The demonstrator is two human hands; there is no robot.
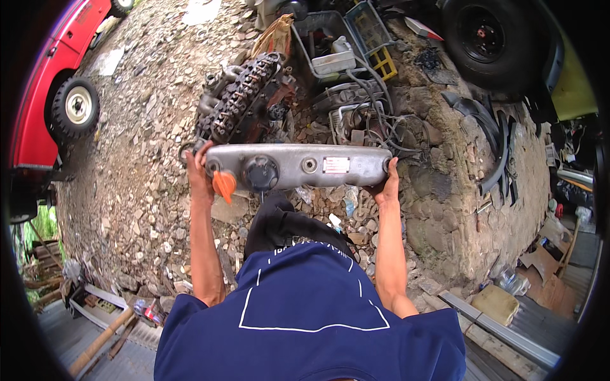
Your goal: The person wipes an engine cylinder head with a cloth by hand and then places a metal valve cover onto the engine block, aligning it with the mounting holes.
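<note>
While the left hand [199,171] and right hand [385,185] grasp its opposite ends, the smooth, dull-silver valve cover [286,166], with an orange winged cap [223,185] and round black fitting [261,173], is held above rough, stony ground [143,171], fitted to nothing. Beyond it, a dark, greasy engine [238,98] sits with its knobbly valvetrain uncovered.

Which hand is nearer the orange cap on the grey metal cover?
Left. The left hand holds the left end of the grey metal cover, just beside the orange cap; the right hand holds the opposite end, well away from it.
</note>
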